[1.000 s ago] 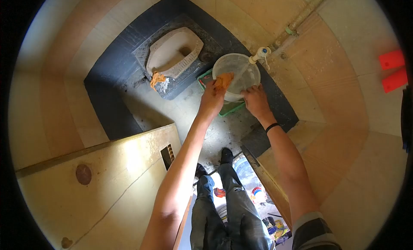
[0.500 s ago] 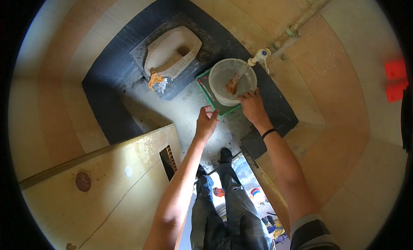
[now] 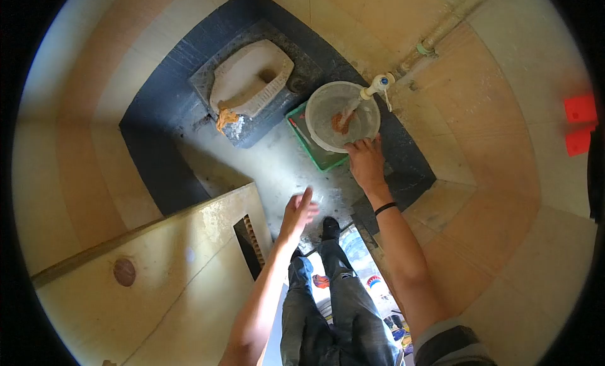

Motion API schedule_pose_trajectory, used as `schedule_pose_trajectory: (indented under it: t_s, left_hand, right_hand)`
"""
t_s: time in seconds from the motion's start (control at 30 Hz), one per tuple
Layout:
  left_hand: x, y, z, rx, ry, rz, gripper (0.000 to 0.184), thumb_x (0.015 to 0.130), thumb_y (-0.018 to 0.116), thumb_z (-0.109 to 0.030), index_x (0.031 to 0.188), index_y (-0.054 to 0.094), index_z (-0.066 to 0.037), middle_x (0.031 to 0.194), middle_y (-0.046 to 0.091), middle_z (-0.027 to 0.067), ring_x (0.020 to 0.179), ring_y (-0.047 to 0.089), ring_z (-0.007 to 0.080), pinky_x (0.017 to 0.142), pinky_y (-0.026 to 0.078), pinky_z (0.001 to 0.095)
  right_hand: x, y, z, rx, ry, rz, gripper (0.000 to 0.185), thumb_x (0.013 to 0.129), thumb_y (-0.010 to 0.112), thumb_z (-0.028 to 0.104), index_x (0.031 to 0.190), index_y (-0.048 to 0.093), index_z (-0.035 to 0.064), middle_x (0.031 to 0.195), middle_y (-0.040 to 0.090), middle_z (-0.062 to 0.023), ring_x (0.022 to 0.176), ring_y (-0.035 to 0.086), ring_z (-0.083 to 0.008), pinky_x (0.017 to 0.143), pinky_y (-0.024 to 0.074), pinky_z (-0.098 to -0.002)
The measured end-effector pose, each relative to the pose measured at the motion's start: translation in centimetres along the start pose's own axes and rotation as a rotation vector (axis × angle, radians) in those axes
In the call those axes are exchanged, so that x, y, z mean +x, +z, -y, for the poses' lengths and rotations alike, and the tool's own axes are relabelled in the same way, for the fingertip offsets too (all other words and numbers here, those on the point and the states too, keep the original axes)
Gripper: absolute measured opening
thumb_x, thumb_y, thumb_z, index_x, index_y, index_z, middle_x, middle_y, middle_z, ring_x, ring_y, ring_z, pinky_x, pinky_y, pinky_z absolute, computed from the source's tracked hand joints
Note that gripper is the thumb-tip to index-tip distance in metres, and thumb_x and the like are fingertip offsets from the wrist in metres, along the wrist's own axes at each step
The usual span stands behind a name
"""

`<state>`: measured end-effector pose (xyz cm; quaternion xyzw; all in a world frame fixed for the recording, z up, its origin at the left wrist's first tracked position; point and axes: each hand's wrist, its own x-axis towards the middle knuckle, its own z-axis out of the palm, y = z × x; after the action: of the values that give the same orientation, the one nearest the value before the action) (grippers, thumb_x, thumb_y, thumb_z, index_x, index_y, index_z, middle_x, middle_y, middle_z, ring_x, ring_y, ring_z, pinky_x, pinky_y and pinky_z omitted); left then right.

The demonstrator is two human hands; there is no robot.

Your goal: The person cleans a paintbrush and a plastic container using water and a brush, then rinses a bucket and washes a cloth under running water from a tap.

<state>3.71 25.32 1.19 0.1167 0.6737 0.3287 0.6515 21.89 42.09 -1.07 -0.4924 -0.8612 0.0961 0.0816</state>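
A translucent white bucket [image 3: 321, 139] stands partly on a green-edged tray [image 3: 313, 156], under a tap [image 3: 379, 85]. What looks like a stream of water [image 3: 351, 106] runs from the tap into it. Inside lies a small reddish-brown item [image 3: 341, 124], whose kind I cannot make out. My right hand [image 3: 367, 162] has its fingers over the near rim of the bucket, gripping it. My left hand [image 3: 299, 213] is in the air above the floor, holding nothing, its fingers apart and slightly blurred.
A squat toilet [image 3: 242, 82] sits on a raised dark step, with an orange-brown cloth [image 3: 225, 119] at its near corner. A pale door [image 3: 183, 271] stands at lower left. Along the right wall runs a pipe [image 3: 450, 29]. Red objects [image 3: 580, 114] are at far right.
My left hand has drawn back from near the tray toward my body, its fingers spreading. My right hand stays at the bucket's rim, and the bucket sits slightly closer under the tap.
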Motion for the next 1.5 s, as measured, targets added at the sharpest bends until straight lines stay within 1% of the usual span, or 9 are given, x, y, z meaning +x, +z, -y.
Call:
schedule_pose_trajectory:
  t_s: [0.13,0.53,0.73,0.93,1.0,1.13,1.2,1.4,1.5]
  left_hand:
    - [5.5,5.8,-6.9,-0.082,-0.007,0.031,0.095,0.083,0.051,-0.083,0.134,0.049,-0.003,0.119,0.065,0.0179,0.105,0.068,0.028,0.095,0.046,0.0478]
    - [11.2,7.1,-7.5,-0.149,0.087,0.095,0.047,0.091,0.05,-0.026,0.13,0.047,-0.002,0.109,0.07,0.0155,0.087,0.073,0.0253,0.073,0.05,0.0371]
    - [9.9,6.3,-6.5,-0.112,0.333,0.064,0.05,0.094,0.045,-0.015,0.138,0.037,0.009,0.125,0.062,0.0228,0.095,0.072,0.0309,0.082,0.061,0.041]
    - [10.0,6.4,-6.9,-0.229,0.23,0.108,0.051,0.096,0.045,-0.01,0.142,0.034,0.007,0.129,0.057,0.0261,0.099,0.07,0.0335,0.076,0.066,0.0382]
    - [9.7,6.5,-7.1,-0.166,0.243,0.124,0.051,0.097,0.044,-0.013,0.142,0.034,0.008,0.134,0.055,0.0251,0.11,0.066,0.0337,0.08,0.064,0.038]
    - [10.3,6.9,-7.7,-0.194,0.198,0.095,0.051,0.099,0.044,-0.016,0.143,0.034,0.008,0.131,0.057,0.0246,0.106,0.068,0.0326,0.08,0.064,0.0375]
    - [10.7,7.0,-7.5,-0.188,0.201,0.159,0.05,0.1,0.045,-0.019,0.142,0.036,0.007,0.127,0.06,0.024,0.103,0.069,0.0314,0.079,0.065,0.0369]
    - [9.5,8.4,-6.1,-0.236,0.246,0.169,0.047,0.103,0.047,-0.024,0.14,0.04,0.005,0.124,0.061,0.0227,0.103,0.07,0.0321,0.07,0.065,0.0388]
    - [9.3,8.3,-6.7,-0.262,0.175,0.17,0.048,0.099,0.044,-0.017,0.139,0.037,0.009,0.126,0.06,0.0243,0.102,0.07,0.0322,0.082,0.064,0.0376]
  right_hand:
    - [0.1,-0.7,-0.1,-0.009,0.012,-0.022,0.019,0.088,0.062,0.006,0.103,0.073,0.0089,0.096,0.066,-0.0092,0.108,0.06,-0.0272,0.118,0.0301,-0.0589]
    - [6.3,-1.3,-0.2,0.11,0.201,0.365,0.019,0.086,0.065,0.019,0.103,0.072,0.0119,0.101,0.073,-0.0122,0.103,0.067,-0.0286,0.099,0.0405,-0.053]
    - [10.4,4.4,-4.0,-0.103,-0.278,0.264,0.025,0.083,0.068,0.027,0.099,0.07,0.0075,0.097,0.072,-0.0151,0.094,0.069,-0.033,0.084,0.0517,-0.0447]
    - [11.3,5.7,-4.8,0.233,-0.025,0.245,0.017,0.091,0.062,0.02,0.095,0.068,0.0048,0.086,0.071,-0.012,0.079,0.07,-0.0311,0.073,0.0536,-0.0453]
    - [11.9,5.4,-5.9,1.025,0.63,0.562,0.043,0.089,0.071,0.041,0.11,0.068,0.0039,0.1,0.071,-0.0167,0.092,0.07,-0.0324,0.08,0.0552,-0.0425]
    - [11.7,6.2,-5.7,1.034,0.656,0.473,0.054,0.087,0.072,0.048,0.117,0.065,0.0034,0.105,0.071,-0.0181,0.098,0.068,-0.0345,0.086,0.0543,-0.0423]
    - [11.6,4.6,-3.3,0.233,0.315,0.521,0.047,0.089,0.072,0.038,0.119,0.064,0.0025,0.109,0.071,-0.0203,0.097,0.07,-0.0359,0.083,0.0565,-0.042]
    - [9.6,7.6,-2.1,-0.146,0.123,0.681,0.074,0.081,0.078,0.032,0.142,0.048,0.0009,0.115,0.068,-0.0248,0.11,0.065,-0.0385,0.095,0.0528,-0.0422]
    - [10.0,12.0,-6.6,0.398,0.387,0.606,0.062,0.081,0.076,0.022,0.133,0.056,-0.003,0.115,0.068,-0.0261,0.11,0.066,-0.0382,0.094,0.0532,-0.0424]
